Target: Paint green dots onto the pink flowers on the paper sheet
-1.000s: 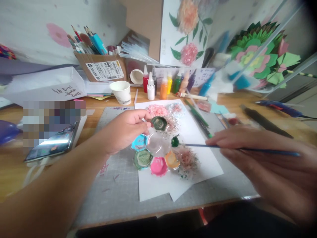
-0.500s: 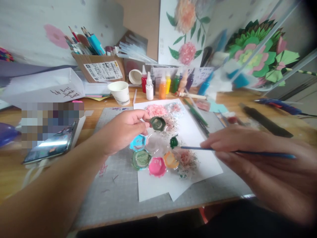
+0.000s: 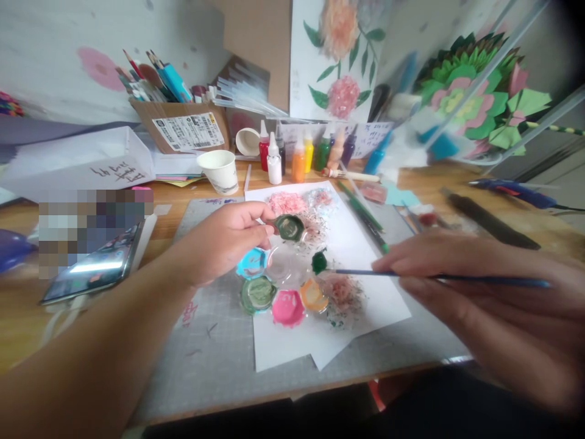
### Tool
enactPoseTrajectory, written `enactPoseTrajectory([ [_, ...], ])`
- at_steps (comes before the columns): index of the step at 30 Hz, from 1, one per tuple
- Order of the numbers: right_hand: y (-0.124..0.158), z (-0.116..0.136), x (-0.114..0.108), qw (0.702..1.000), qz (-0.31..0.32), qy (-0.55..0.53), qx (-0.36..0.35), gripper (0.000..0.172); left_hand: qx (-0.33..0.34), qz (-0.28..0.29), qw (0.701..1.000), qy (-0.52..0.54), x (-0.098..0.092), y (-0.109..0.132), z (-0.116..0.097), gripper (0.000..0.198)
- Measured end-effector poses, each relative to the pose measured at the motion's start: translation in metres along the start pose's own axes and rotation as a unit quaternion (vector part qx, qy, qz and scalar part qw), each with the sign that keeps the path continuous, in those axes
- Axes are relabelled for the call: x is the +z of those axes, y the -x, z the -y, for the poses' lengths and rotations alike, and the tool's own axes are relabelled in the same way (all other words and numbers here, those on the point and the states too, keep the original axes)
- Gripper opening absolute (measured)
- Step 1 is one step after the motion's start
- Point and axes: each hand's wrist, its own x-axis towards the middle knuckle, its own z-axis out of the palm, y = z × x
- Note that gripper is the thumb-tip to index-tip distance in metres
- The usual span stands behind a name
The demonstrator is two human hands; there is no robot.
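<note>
My left hand (image 3: pixel 240 235) pinches the rim of a flower-shaped paint palette (image 3: pixel 287 266) at its dark green well. The palette's other wells hold blue, grey-green, pink, orange and deep green paint. In my right hand (image 3: pixel 439 280) is a thin blue paintbrush (image 3: pixel 365 273), held nearly level. Its tip points left and is at or just above the palette's right side, close to the deep green well; whether it touches I cannot tell. Under the palette lies a white sheet of paper (image 3: pixel 278 353) with dabbed pink, bluish and green-brown flower heads.
Several paint bottles (image 3: pixel 298 163) and a paper cup (image 3: pixel 218 172) stand behind the paper. Green pencils (image 3: pixel 363 213) lie along its right edge. A phone (image 3: pixel 94 268) rests at left, a blue glue gun (image 3: pixel 516 194) at far right. A flower painting (image 3: pixel 340 61) stands at the back.
The whole view has shifted very slightly. Both hands keep their hold, and the brush stays almost in the same place beside the deep green well.
</note>
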Motion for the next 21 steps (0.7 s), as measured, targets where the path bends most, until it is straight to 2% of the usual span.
enactPoseTrajectory([
  [4, 0.000, 0.002, 0.001, 0.999, -0.040, 0.025, 0.007, 0.010, 0.001, 0.007, 1.000, 0.006, 0.000, 0.001, 0.000, 0.010],
  [8, -0.002, 0.003, 0.002, 1.000, 0.018, -0.008, -0.024, 0.011, -0.007, 0.011, 1.000, 0.010, 0.001, 0.003, -0.004, 0.008],
  [13, -0.003, 0.004, 0.003, 0.999, -0.029, 0.036, -0.001, 0.009, -0.009, 0.010, 1.000, -0.001, 0.002, 0.003, -0.007, 0.008],
  [21, -0.001, 0.014, 0.001, 0.999, 0.015, -0.009, -0.035, 0.015, -0.021, 0.005, 1.000, -0.003, 0.003, 0.002, -0.005, 0.008],
])
